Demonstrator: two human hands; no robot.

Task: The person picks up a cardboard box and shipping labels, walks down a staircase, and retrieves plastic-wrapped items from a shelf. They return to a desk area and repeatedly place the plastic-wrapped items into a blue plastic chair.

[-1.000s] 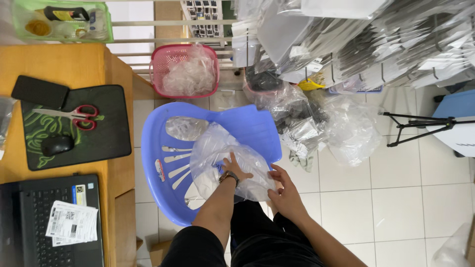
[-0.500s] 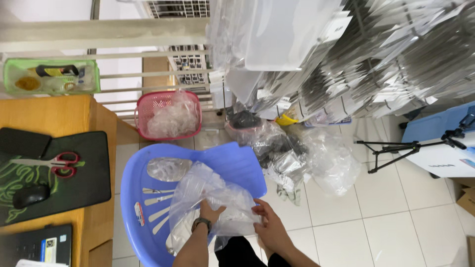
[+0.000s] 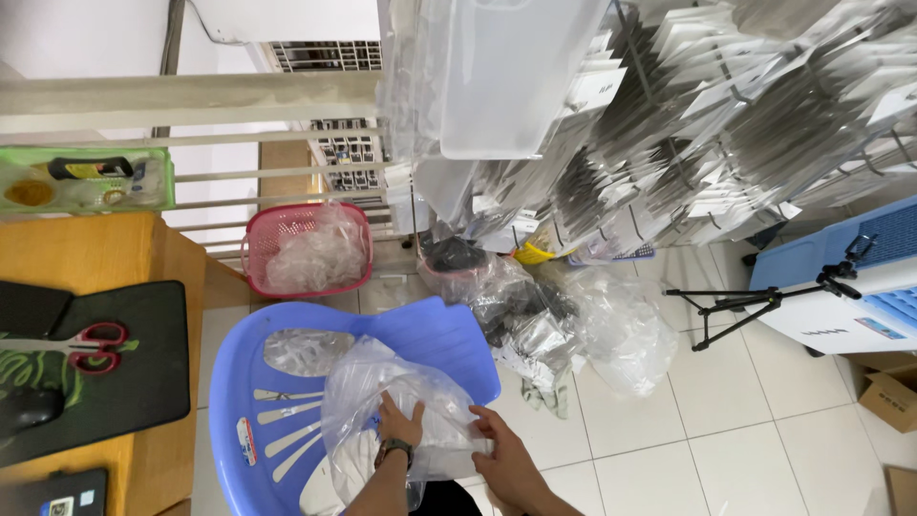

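At the bottom centre of the frame, the left hand (image 3: 399, 420) lies flat with spread fingers on top of a large clear plastic bag (image 3: 396, 420) holding white items. The right hand (image 3: 506, 457) grips the bag's right edge, fingers curled around the plastic. The bag rests on the seat of a blue plastic chair (image 3: 287, 411) with slotted cut-outs, lower centre-left of the frame. A dark watch (image 3: 392, 449) sits on the left wrist.

To the left, a wooden desk (image 3: 95, 258) carries a black mat (image 3: 124, 373) with red-handled scissors (image 3: 76, 346) and a dark computer mouse (image 3: 31, 406) on it. At the upper left, a green plastic tray (image 3: 86, 182) holds small items. Above the chair, a pink plastic basket (image 3: 308, 247) filled with crumpled clear plastic stands on the floor. In the centre, a heap of clear plastic bags (image 3: 573, 320) lies on the white tiled floor (image 3: 745, 420), below racks of hanging packets (image 3: 726, 124) filling the upper right. A black tripod (image 3: 764, 298) stands at the right
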